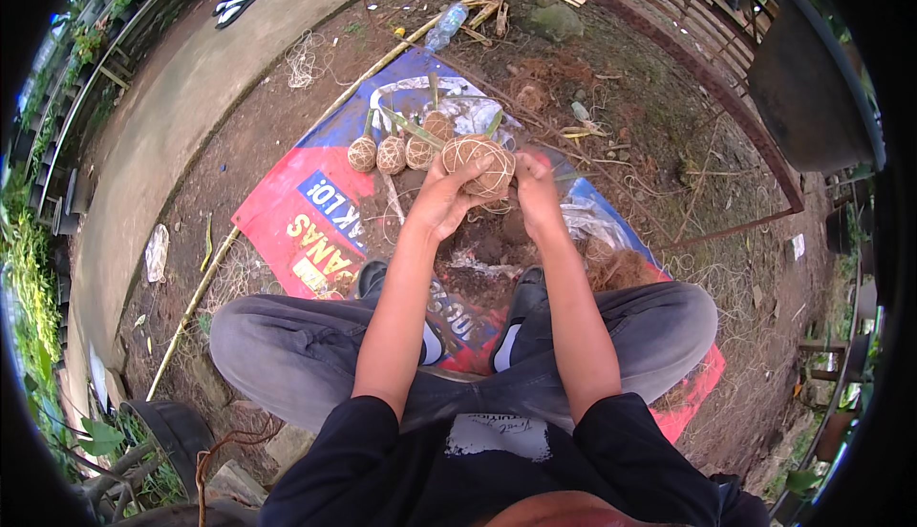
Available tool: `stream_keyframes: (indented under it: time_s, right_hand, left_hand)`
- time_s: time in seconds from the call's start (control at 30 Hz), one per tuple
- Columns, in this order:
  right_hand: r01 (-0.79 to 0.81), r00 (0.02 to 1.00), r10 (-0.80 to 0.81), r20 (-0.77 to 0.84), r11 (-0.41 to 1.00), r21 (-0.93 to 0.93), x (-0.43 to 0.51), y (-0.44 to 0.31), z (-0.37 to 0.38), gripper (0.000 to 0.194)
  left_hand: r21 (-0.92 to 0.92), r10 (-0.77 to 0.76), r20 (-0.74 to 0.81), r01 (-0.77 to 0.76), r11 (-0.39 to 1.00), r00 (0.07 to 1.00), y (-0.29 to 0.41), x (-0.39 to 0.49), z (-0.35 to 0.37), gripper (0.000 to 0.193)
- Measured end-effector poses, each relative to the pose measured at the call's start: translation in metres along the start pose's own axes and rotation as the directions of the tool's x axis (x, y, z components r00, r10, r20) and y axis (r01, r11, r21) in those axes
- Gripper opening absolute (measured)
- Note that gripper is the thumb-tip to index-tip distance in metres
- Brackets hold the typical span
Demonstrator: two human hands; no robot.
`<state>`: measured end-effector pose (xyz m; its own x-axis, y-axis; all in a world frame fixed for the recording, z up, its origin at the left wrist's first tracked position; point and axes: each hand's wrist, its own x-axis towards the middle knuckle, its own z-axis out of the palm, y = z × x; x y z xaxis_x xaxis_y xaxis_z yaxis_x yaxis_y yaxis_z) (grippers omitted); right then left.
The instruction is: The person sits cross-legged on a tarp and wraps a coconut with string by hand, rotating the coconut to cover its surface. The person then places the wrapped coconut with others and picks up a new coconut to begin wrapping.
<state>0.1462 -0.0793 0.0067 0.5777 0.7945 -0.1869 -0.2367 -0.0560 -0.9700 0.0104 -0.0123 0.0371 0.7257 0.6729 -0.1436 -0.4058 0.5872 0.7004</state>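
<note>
My left hand holds a brown fibre ball wrapped in pale string from below and the left, its thumb over the front. Green stalk pieces stick out beyond the ball. At the ball's right side is my right hand, its fingers pinched together; whether string lies between them is too small to tell. Just past my left hand, several smaller string-wrapped balls with green stems sit in a row on a red and blue printed banner. Dark soil lies on the banner below my hands.
A rusty metal frame arches over the right side. Loose brown fibre lies near my right knee. Beyond the banner are a plastic bottle, a long bamboo pole and tangled string. A person's sandalled foot stands on the concrete path.
</note>
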Motion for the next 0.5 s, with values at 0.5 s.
stream_keyframes:
  time_s: [0.5]
  right_hand:
    - [0.078,0.996,-0.074,-0.039,0.993,0.091,-0.001,-0.028,-0.011,0.018]
  left_hand:
    - [0.276,-0.011,-0.001,0.011,0.961,1.000,-0.007,-0.006,0.014,0.083]
